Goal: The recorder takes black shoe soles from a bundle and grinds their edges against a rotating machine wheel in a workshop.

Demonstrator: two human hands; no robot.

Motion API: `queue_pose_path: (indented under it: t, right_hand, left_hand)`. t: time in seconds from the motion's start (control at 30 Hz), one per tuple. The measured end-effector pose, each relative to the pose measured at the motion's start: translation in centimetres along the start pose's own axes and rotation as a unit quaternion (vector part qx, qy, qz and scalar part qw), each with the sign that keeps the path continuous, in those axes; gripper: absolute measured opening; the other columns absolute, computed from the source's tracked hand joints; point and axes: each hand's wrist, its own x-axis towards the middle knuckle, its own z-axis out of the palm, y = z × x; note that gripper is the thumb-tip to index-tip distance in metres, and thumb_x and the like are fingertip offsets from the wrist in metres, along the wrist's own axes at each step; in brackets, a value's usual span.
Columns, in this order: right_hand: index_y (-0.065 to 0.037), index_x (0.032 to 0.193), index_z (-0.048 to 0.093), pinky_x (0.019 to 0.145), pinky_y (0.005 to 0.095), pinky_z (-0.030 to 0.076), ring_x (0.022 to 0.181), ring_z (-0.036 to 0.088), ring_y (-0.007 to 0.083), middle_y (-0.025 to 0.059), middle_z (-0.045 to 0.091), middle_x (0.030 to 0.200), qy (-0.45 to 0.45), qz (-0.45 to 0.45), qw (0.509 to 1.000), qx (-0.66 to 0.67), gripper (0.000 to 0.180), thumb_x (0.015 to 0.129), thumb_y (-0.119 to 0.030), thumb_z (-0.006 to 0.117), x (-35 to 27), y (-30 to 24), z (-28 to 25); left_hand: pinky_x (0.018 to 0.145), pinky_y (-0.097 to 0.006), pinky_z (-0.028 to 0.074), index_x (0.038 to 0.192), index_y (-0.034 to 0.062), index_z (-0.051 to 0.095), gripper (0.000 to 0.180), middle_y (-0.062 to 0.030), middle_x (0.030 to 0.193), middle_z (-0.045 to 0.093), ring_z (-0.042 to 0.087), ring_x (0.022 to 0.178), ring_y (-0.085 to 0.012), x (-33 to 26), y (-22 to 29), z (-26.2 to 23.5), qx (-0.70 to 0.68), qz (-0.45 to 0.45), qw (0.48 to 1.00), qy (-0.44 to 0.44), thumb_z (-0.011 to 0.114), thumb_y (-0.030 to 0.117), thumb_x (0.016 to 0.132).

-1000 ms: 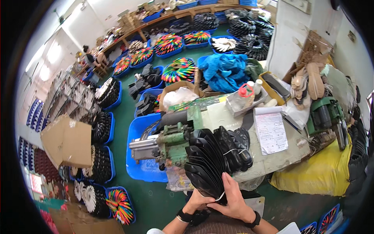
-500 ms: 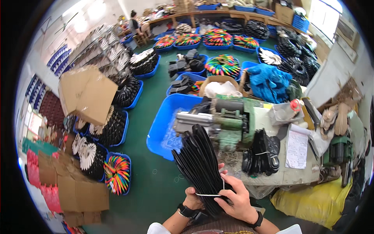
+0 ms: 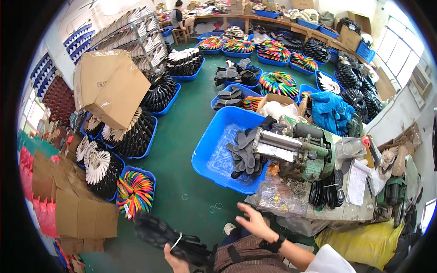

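My left hand (image 3: 174, 262) grips a bundle of black shoe insoles (image 3: 166, 236) tied with a white band, held low at my left over the green floor. My right hand (image 3: 253, 221) is free, fingers spread, raised in front of my lap near the worktable's front edge. Ahead stands a green and silver machine (image 3: 296, 148) on the worktable (image 3: 327, 211). A blue tub (image 3: 217, 150) with several grey insoles (image 3: 246, 152) sits on the floor left of the machine. Another bundle of black insoles (image 3: 327, 191) lies on the table.
Blue tubs of black, white and multicoloured insole fans (image 3: 134, 191) ring the green floor. Cardboard boxes (image 3: 109, 88) stand at left, racks behind them. A seated person (image 3: 178, 18) works at the far bench. Rubber bands (image 3: 214, 207) lie on the floor. A yellow sack (image 3: 359, 243) sits at right.
My view has swung left. The black bundle went from in front of me, held in both hands, down to my left side in the left hand alone. The right hand let go.
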Motion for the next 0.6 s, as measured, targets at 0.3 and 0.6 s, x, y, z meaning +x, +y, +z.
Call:
queue_pose_path:
  t: [0.3,0.6]
  right_hand:
    - [0.006,0.136,0.038,0.106,0.0397,0.036,0.126,0.045,0.0384,0.0275,0.046,0.135,0.357,0.062,0.922,-0.138,0.072,0.079,-0.025,0.07,18.7,10.2,-3.3]
    - [0.008,0.133,0.042,0.104,0.0418,0.034,0.125,0.044,0.0396,0.0297,0.045,0.135,0.493,0.243,0.835,0.03,0.077,0.085,-0.049,0.063,33.0,11.6,-6.1]
  left_hand:
    - [0.099,-0.04,0.042,0.127,-0.0001,0.052,0.051,-0.0155,0.125,0.056,0.053,0.11,-0.0286,3.5,4.3,0.6,0.162,0.042,0.953,0.251,0.052,0.039,0.094]
    - [0.094,-0.036,0.047,0.123,-0.0058,0.052,0.049,-0.0149,0.117,0.059,0.056,0.106,-0.0254,20.0,2.8,6.6,0.216,-0.071,0.962,0.151,0.061,0.03,0.091]
